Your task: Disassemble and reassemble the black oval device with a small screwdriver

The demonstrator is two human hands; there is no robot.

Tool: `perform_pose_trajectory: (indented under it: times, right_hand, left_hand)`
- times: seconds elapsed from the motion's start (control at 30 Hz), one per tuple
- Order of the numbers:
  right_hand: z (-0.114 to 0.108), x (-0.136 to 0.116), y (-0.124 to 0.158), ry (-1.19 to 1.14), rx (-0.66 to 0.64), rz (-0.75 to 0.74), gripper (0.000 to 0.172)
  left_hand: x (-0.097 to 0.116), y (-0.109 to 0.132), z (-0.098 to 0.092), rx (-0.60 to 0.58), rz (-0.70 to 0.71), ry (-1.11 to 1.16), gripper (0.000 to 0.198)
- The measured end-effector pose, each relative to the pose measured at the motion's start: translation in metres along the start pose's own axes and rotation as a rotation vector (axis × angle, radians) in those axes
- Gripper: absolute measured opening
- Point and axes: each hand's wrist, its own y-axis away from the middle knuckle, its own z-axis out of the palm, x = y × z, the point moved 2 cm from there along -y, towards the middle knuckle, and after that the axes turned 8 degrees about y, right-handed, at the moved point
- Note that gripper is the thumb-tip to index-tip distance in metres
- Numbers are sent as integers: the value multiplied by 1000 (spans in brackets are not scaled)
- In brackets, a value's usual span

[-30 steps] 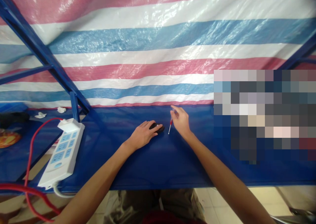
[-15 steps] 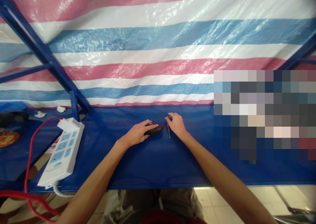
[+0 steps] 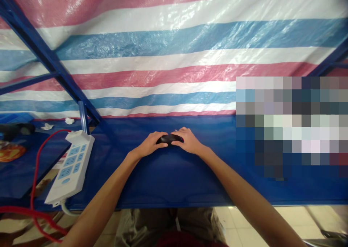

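Nearby, black object [image 3: 169,139], white power strip [image 3: 73,167]

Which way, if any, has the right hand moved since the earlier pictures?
Yes, the right hand has moved left, closer to the white power strip, and now rests on the dark oval object.

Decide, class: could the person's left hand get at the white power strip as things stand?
Probably yes. The left hand is on the dark oval object, and the white power strip lies to its left on the blue tarp, with nothing visible between them. It would have to leave the dark oval object first.
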Motion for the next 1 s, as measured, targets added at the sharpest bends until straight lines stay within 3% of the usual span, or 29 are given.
perform_pose_trajectory:
  times: [0.27, 0.47, 0.73, 1.0]
  right_hand:
    - [6, -1, -1, 117, -77, 31, 45]
    - [3, -4, 1, 126, -48, 20, 44]
    - [1, -4, 2, 107, -24, -19, 49]
    - [3, -2, 1, 91, -38, -18, 48]
  left_hand:
    - [-2, 0, 6, 17, -28, -104, 38]
    - [-6, 0, 9, 67, -30, -216, 41]
    - [-9, -2, -13, 151, 90, 9, 22]
    - [-10, -4, -6, 217, 31, 52, 19]
